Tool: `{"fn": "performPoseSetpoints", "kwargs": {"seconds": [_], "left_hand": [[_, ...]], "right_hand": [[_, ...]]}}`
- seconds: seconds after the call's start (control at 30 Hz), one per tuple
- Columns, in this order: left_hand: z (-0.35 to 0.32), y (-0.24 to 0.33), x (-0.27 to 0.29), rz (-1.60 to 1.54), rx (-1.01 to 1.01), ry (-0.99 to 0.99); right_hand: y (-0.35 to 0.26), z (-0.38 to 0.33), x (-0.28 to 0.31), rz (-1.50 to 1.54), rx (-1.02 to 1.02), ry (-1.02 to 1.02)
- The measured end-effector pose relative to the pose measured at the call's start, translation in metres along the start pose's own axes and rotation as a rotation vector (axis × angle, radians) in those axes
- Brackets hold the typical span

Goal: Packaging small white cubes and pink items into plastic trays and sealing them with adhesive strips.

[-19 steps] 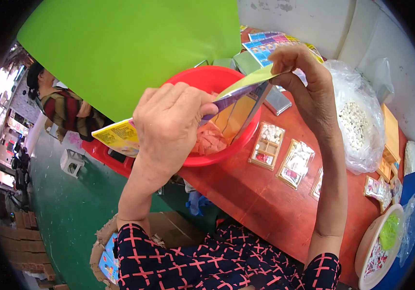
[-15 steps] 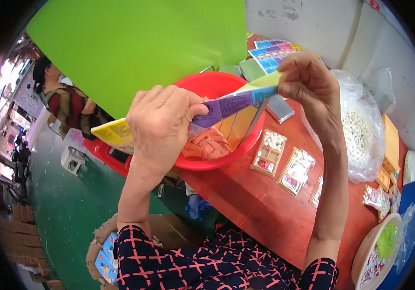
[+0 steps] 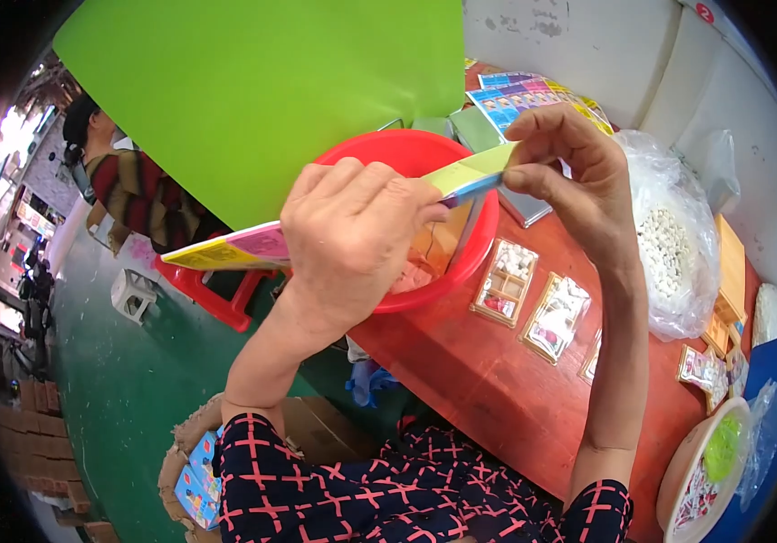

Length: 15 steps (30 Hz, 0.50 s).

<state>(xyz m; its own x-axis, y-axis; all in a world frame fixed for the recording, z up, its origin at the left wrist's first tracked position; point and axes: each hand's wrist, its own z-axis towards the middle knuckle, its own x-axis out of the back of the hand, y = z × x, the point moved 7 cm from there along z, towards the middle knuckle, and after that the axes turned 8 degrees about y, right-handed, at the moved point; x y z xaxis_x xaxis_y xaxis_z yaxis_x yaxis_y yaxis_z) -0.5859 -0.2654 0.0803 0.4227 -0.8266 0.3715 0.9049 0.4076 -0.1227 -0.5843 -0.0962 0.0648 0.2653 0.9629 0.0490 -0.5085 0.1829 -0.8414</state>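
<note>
Both hands are up over the red bowl (image 3: 461,271), sharing one long colourful card strip (image 3: 252,246). The left hand (image 3: 352,231) has its grip wrapped over the middle of the strip, fingers curled down across it, knuckles toward the camera. The right hand (image 3: 578,181) pinches the strip's far end, its grip narrow, thumb under and fingertips on top of the yellow-green part. The strip runs edge-on from lower left, where its yellow and pink end sticks out past the left hand, up to the right above the bowl's rim. The bowl sits at the near-left edge of the red bench (image 3: 497,380). Just beside it lie small clear packets (image 3: 506,282), and further right a plastic bag of white beads (image 3: 669,253). A big green sheet (image 3: 252,100) fills the background.
</note>
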Motion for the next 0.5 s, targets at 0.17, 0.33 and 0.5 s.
{"fn": "performPoseSetpoints", "kwargs": {"seconds": [0.17, 0.33, 0.5], "left_hand": [[0.002, -0.009, 0.007, -0.108, 0.112, -0.042], [0.006, -0.014, 0.014, 0.010, 0.116, -0.078], [0.002, -0.020, 0.018, 0.006, 0.164, -0.108]], "right_hand": [[0.000, 0.001, 0.018, -0.208, 0.262, -0.054], [0.008, -0.002, 0.007, 0.025, 0.185, -0.008], [0.026, -0.012, -0.005, 0.259, -0.103, -0.053]]}}
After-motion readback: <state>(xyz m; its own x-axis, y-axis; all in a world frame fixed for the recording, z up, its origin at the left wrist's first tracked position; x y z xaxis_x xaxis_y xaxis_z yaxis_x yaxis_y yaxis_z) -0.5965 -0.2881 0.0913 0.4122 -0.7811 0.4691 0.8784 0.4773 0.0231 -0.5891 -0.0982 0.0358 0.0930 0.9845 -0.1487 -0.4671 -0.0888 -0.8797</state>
